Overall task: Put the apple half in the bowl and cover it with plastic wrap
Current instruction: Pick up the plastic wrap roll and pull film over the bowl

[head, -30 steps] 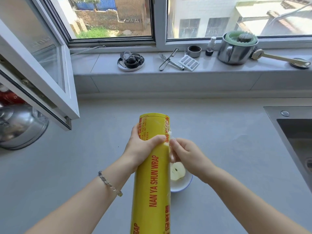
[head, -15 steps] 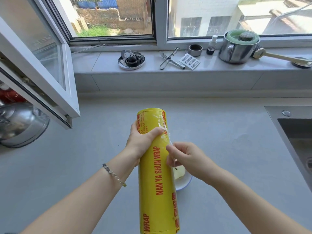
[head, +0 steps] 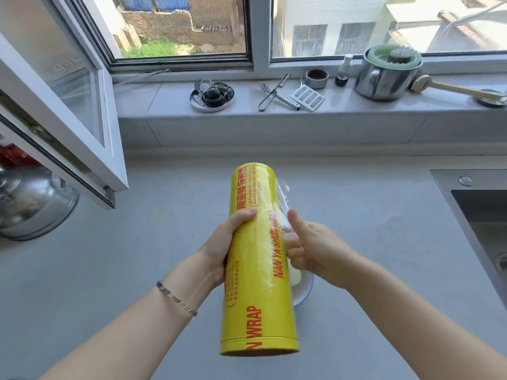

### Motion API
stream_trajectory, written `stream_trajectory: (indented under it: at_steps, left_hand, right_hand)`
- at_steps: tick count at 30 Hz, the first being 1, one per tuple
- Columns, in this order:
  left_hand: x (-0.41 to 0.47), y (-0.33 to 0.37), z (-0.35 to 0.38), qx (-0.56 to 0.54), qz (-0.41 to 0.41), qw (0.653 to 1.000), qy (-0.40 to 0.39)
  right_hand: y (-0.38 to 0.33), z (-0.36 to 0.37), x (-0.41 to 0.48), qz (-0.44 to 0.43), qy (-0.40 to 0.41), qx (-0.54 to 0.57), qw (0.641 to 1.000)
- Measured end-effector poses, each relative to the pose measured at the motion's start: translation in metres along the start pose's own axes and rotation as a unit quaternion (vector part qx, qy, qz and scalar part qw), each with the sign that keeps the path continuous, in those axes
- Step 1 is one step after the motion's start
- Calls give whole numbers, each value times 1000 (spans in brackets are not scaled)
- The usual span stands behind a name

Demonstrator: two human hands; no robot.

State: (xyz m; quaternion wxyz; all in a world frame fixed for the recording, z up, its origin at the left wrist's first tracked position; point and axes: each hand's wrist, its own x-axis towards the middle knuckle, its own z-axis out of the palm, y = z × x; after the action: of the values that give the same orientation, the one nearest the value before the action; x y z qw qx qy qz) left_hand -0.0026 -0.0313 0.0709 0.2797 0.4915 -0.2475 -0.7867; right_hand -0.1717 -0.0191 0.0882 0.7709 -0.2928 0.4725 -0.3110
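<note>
A long yellow roll of plastic wrap (head: 256, 270) with red lettering is held lengthwise above the grey counter. My left hand (head: 223, 248) grips its left side near the middle. My right hand (head: 312, 246) pinches the loose clear film edge (head: 284, 200) at the roll's right side. Under the roll and my right hand stands a white bowl with a blue rim (head: 304, 293). Only a pale sliver of the apple half (head: 295, 278) shows inside it.
An open window sash (head: 82, 127) juts over the counter at the left, with a steel kettle (head: 30, 204) below it. A steel sink (head: 482, 223) lies at the right. The sill holds a steel pot (head: 384, 78), a peeler (head: 274, 91) and small items.
The roll has risen and moved away from me, so its near end now shows. My right hand has taken hold of the film edge and hides more of the apple half.
</note>
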Motion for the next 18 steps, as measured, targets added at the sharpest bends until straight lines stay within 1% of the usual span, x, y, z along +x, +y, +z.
stream_trajectory:
  at_steps: [3,6,10,13,15,16,18]
  left_hand:
    - [5,2,-6,23,-19,1000,6]
    - [9,3,-10,41,-25,999,17]
    - [15,0,-12,46,-13,999,26]
    - [18,-2,-11,60,2,998,34]
    - [19,-2,-9,63,6,997,34]
    - [19,-2,-9,63,9,997,32]
    - [19,-2,-8,61,14,998,31]
  right_hand:
    - [7,-11,-3,-6,-39,-135,990]
    - [11,-14,-4,-29,-28,-187,982]
    - [19,-9,-5,-33,-29,-114,993]
    - [24,-7,-6,-11,-25,-50,998]
    - [24,-7,-8,13,-42,-17,999]
    - [22,-8,-10,19,-54,-27,998]
    - [19,-11,-13,12,-85,-111,990]
